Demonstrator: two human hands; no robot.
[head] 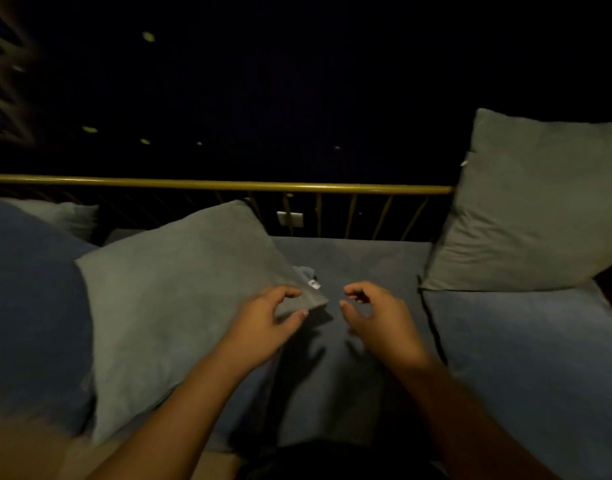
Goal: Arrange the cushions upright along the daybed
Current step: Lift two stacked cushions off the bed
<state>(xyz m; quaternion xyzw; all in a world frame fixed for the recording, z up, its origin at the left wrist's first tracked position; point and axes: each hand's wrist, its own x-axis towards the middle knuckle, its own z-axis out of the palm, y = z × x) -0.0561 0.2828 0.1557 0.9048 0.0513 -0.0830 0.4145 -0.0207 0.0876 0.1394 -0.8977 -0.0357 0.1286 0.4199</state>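
A grey cushion (180, 299) lies flat and skewed on the daybed's blue seat (349, 341), one corner pointing right. My left hand (266, 323) hovers at that corner, fingers curled and apart, the thumb just under its edge. My right hand (377, 320) is open beside it over the bare seat, holding nothing. Another grey cushion (533, 209) stands upright at the right end, leaning on the gold rail (228, 184). A third grey cushion (55, 213) lies at the far left by the rail.
A dark blue cushion or bolster (31, 306) fills the left side. A second seat pad (526, 358) lies at right, split from the middle one by a gap. Behind the rail's slats it is dark, with a white wall socket (290, 218).
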